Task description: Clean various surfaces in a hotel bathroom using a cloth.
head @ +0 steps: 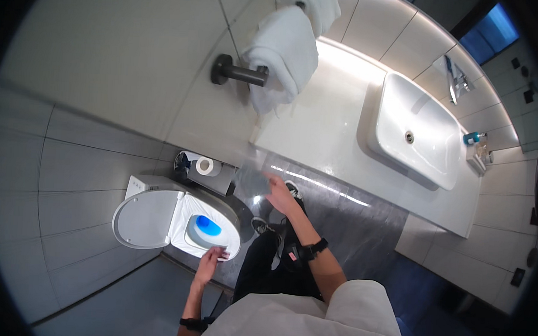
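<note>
Just ahead of me stands a toilet (pixel 158 184) with its lid (pixel 150 219) raised. A thin, wrinkled white cover (pixel 181 225) lies over the seat, and blue water (pixel 208 225) shows in the bowl. My left hand (pixel 208 263) is at the near edge of the seat, fingers bent over the rim; whether they pinch the cover is too small to tell. In my right hand (pixel 279 193), out over the floor, a blurred translucent sheet, apparently clear plastic (pixel 251 180), hangs from the fingertips.
A toilet roll (pixel 206 166) sits on a dark box (pixel 213 179) by the wall. White towels (pixel 284 45) hang from a dark wall bar (pixel 244 74). To the right, a pale counter (pixel 317 120) carries a basin (pixel 428 135) and small bottles (pixel 472 138). My shoes (pixel 260 226) stand on the grey floor.
</note>
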### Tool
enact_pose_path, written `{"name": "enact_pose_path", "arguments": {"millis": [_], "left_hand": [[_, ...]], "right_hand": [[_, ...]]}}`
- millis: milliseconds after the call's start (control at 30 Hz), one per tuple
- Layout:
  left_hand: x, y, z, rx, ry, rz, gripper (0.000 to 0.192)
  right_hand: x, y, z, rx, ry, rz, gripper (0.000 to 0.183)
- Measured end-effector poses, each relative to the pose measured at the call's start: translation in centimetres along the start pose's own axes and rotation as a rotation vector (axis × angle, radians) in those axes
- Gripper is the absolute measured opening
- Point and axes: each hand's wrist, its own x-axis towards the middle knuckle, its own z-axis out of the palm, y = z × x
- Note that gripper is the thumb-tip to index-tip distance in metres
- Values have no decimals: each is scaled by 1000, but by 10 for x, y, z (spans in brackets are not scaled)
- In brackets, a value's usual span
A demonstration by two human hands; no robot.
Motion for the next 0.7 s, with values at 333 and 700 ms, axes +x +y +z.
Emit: {"name": "enact_pose_path", "arguments": {"millis": [333,700], "left_hand": [[18,129,65,-450,-234,497,36],[-58,196,44,-60,24,695,33]], "right_hand": [[-114,-86,133,-408,-298,-159,44],[-131,-104,195,-194,-295,-260,53]]}}
